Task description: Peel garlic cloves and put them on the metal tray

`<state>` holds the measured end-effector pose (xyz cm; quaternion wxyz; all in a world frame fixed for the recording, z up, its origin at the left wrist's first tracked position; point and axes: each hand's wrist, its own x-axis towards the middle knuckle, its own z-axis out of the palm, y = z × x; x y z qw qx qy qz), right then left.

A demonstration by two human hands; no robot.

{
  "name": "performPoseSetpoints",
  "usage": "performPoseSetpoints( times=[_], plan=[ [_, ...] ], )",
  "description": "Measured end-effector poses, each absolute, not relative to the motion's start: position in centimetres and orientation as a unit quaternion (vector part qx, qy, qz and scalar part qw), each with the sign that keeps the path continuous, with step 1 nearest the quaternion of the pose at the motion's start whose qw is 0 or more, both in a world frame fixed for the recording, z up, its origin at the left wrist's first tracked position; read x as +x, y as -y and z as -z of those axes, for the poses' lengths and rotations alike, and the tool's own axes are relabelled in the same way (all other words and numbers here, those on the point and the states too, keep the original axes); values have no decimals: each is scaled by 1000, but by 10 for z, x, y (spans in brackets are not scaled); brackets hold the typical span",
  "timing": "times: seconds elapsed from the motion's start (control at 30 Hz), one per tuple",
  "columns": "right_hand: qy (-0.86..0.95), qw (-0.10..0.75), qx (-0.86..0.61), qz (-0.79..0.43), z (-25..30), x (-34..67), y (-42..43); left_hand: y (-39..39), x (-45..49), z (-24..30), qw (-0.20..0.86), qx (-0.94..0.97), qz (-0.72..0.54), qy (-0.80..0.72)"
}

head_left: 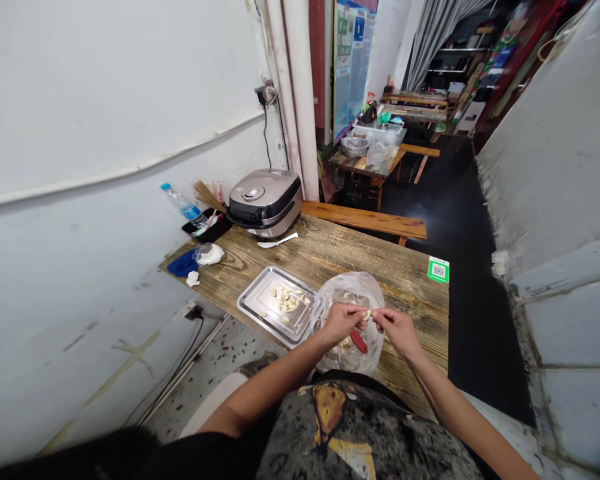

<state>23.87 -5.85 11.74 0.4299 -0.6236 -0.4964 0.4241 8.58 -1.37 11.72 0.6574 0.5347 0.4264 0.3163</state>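
Note:
My left hand (341, 320) and my right hand (397, 327) meet over a clear plastic bag (353, 293) on the wooden table (405, 280). Both pinch one small pale garlic clove (367, 314) between their fingertips. A red-handled tool (359, 341) pokes out below my left hand, over the bag. Pale skins and cloves lie inside the bag. Left of the bag sits a metal tray (265, 303) holding several peeled garlic cloves (286, 300).
A silver rice cooker (266, 200) stands at the table's far end with a white spoon (277, 242) beside it. A water bottle (184, 205), a blue cloth (183, 265) and crumpled tissue (211, 254) lie by the wall. A green QR card (439, 269) sits at the right edge. A bench (365, 219) is behind.

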Motion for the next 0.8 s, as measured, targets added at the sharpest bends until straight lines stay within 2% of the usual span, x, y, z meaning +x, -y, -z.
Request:
performPoseSetpoints(
  times=[0.37, 0.67, 0.8],
  plan=[
    [466, 446, -616, -452, -123, 233, 57, 11, 88, -120, 713, 467, -322, -413],
    [442, 438, -660, -420, -119, 233, 52, 11, 91, -115, 714, 460, -329, -413],
    [408, 459, -650, -447, -120, 232, 52, 12, 91, -121, 754, 425, -330, -377]
  ],
)
